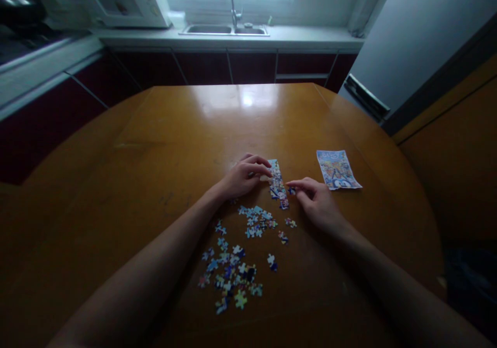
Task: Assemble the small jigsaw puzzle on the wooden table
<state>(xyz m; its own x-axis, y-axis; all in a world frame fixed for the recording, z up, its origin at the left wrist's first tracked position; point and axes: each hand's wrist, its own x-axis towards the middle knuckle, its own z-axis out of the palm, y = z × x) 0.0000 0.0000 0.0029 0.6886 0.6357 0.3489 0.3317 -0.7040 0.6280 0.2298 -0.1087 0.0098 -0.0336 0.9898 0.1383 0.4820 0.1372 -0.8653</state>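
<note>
A narrow strip of joined jigsaw pieces (277, 182) lies on the table between my hands. My left hand (244, 176) rests at its left side, fingers stretched out and their tips at the strip's edge. On the other side, my right hand (319, 202) has its index finger and thumb around a small dark-blue puzzle piece (291, 190), close to the strip's right edge. Nearer to me lie a cluster of light-blue loose pieces (256, 219) and a larger mixed pile (231, 273). A few single pieces (272, 262) sit to the right of these.
A printed picture sheet (338, 170) lies right of my right hand on the brown wooden table (174, 135). Beyond the table are a counter with a sink (209, 29), a microwave (124, 3) and, at the right, a fridge (419, 32).
</note>
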